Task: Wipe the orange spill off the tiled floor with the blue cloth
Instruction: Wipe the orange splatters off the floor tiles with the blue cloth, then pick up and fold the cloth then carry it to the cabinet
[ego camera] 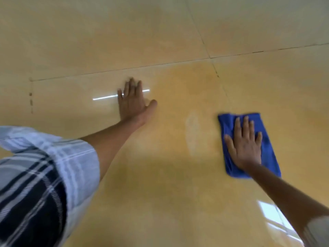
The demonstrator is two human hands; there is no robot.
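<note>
A folded blue cloth (267, 154) lies flat on the glossy tan tiled floor (160, 41) at the right. My right hand (244, 143) presses down on it, palm flat and fingers spread. Left of the cloth, a pale whitish smear (193, 132) runs up and down across a darker orange patch (187, 90) of the tile. My left hand (132, 102) rests flat on the floor further left, fingers together, holding nothing.
Dark grout lines (124, 68) cross the floor beyond the hands. A striped sleeve (41, 175) fills the lower left. A window reflection (272, 216) shines on the tile at the lower right, and a thin light streak (105, 97) beside my left hand.
</note>
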